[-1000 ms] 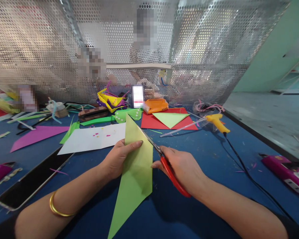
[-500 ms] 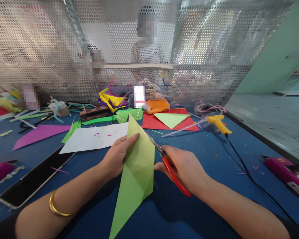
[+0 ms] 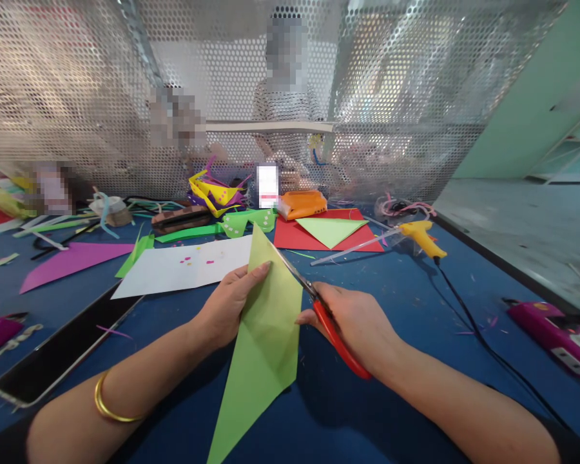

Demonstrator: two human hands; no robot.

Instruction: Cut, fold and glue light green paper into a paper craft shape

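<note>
A long green paper triangle (image 3: 263, 328) stands up from the blue table (image 3: 406, 290) in front of me. My left hand (image 3: 229, 303) grips its left edge, thumb across the front. My right hand (image 3: 357, 322) is closed round the red handles of a pair of scissors (image 3: 319, 306). The blades lie along the paper's upper right edge, pointing up and to the left.
A white sheet (image 3: 183, 264), a purple triangle (image 3: 72, 258), a red sheet (image 3: 309, 235) bearing a green triangle, a yellow glue gun (image 3: 418, 235) with its black cord, a dark tablet (image 3: 67, 348) and pink devices (image 3: 560, 332) lie around. A perforated metal screen (image 3: 77, 96) stands behind; people sit beyond it.
My left fingers have slid slightly up the paper's edge. The paper and scissors have barely shifted.
</note>
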